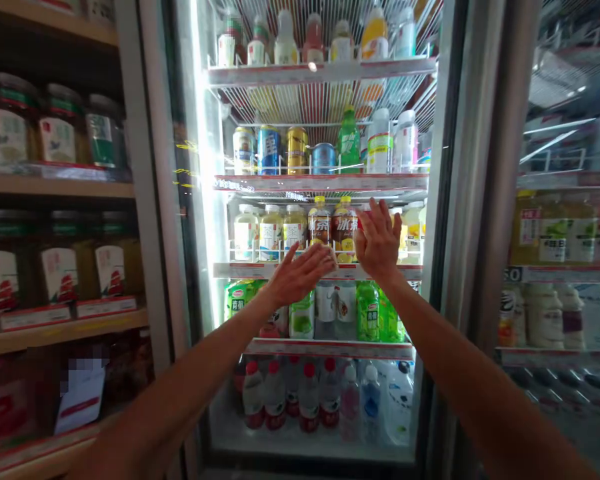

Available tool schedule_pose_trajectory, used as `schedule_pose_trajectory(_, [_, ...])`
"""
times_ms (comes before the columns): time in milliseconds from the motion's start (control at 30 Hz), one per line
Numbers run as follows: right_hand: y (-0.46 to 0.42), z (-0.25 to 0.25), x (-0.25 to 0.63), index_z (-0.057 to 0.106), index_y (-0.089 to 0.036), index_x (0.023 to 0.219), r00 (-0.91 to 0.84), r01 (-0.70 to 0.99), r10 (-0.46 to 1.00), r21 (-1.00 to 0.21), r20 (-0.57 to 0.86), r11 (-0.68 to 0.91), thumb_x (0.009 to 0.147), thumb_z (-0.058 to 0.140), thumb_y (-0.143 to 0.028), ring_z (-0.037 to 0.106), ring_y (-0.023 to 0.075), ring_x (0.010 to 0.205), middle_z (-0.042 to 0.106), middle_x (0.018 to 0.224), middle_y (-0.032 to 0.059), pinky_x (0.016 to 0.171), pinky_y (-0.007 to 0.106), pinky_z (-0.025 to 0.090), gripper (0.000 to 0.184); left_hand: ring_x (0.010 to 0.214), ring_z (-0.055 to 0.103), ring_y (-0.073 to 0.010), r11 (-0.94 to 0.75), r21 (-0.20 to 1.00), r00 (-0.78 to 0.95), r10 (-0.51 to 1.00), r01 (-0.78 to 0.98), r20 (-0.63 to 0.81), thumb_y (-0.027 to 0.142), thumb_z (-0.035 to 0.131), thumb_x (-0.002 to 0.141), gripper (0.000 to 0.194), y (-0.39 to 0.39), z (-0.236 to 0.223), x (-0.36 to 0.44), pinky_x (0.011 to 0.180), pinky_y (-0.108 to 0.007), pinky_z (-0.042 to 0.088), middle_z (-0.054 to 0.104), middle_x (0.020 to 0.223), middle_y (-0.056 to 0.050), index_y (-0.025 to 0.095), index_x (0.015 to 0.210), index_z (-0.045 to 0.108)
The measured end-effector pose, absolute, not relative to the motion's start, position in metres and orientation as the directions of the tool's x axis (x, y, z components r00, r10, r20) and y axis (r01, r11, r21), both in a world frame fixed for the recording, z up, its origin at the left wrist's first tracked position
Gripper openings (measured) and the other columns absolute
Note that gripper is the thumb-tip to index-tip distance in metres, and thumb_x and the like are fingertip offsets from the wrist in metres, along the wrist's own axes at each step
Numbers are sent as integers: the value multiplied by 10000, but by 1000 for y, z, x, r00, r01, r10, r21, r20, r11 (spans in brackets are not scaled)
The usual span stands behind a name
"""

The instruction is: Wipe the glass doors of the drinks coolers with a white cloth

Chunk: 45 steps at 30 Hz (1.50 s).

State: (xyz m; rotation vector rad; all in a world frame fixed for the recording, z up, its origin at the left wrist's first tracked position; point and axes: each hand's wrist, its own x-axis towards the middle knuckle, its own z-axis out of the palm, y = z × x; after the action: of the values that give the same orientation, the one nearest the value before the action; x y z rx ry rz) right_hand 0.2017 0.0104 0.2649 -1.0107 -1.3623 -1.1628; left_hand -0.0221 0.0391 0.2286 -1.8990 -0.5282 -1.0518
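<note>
My left hand [303,272] is stretched out flat in front of the drinks cooler, fingers straight and pointing right, nothing in it. To its right my right hand [380,240] is raised with the fingers up and apart, also bare. Behind and between them stand brown iced tea bottles [320,225] with yellow caps on the middle shelf [250,270]. Below the left hand is a green-and-white drink pack [301,315], and green bottles [368,310] stand below the right. Whether either hand touches anything, I cannot tell. The right hand hides part of the bottle row.
Cans [269,150] and bottles line the shelf above, and red-capped bottles [309,397] stand at the bottom. Metal door frames [480,220] flank the cooler. Wooden shelves [55,185] with jars [57,130] are on the left, with a second drinks cooler [560,273] on the right.
</note>
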Motion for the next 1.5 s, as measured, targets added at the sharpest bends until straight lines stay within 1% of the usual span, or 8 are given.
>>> schedule_pose_trajectory(100, [11,265,203,456,-239,1265,-114,977,-26,116,993,176,861,349,-280,237,209,1348,366,1417,35,1095,489,170,420,1315,294,-145,-467,-409,450,-26,784,893,293,379,898,384,46,238,-53,1126,-433,69,407,1384,13,292,1282,408])
schedule_pose_trajectory(267, [11,265,201,461,-224,1261,-100,981,-29,103,995,165,859,353,-279,233,214,1351,370,1414,46,1094,489,171,420,1324,233,-310,-387,165,-198,-45,907,979,327,257,939,486,62,250,-108,1029,-629,110,288,1425,-174,77,1354,272])
schedule_pose_trajectory(500, [11,265,202,471,-223,1246,-118,980,-38,122,992,160,859,358,-280,242,206,1347,368,1414,52,1091,480,180,407,1309,311,-146,-495,-506,556,-53,707,829,294,411,879,381,49,222,-62,1133,-411,134,437,1358,49,338,1258,421])
schedule_pose_trajectory(733, [10,265,200,481,-212,1232,-111,983,-48,117,993,140,852,370,-275,250,213,1345,387,1402,61,1087,485,195,402,1374,62,-277,-472,-68,-10,-161,879,987,255,226,927,505,64,256,-102,1046,-639,23,173,1459,-203,98,1398,135])
schedule_pose_trajectory(967, [10,265,202,479,-214,1234,-125,978,-51,132,991,162,846,380,-260,246,206,1346,378,1408,63,1086,482,194,403,1293,342,-154,-524,-557,622,-65,644,780,296,422,862,383,42,237,-38,1119,-402,156,471,1333,24,303,1244,457])
schedule_pose_trajectory(1133, [11,264,202,478,-206,1238,-106,979,-32,110,994,171,850,377,-263,234,211,1349,364,1417,65,1096,481,175,404,1305,303,-267,-441,84,-109,-32,894,994,306,328,895,451,60,268,-93,1046,-599,151,376,1386,-136,189,1331,344])
schedule_pose_trajectory(1233, [12,264,200,453,-228,1260,-92,978,-24,95,995,184,853,368,-273,224,212,1352,356,1422,50,1097,496,163,418,1324,231,-329,-424,228,-273,-48,877,961,284,265,906,502,64,270,-90,985,-647,192,304,1396,-235,60,1355,269])
schedule_pose_trajectory(1500, [9,264,203,446,-249,1266,-102,978,-1,100,995,185,857,349,-271,224,210,1354,351,1424,35,1094,503,168,422,1323,284,-165,-517,-484,568,4,705,823,295,391,874,404,44,252,-51,1129,-438,91,416,1376,5,302,1276,421])
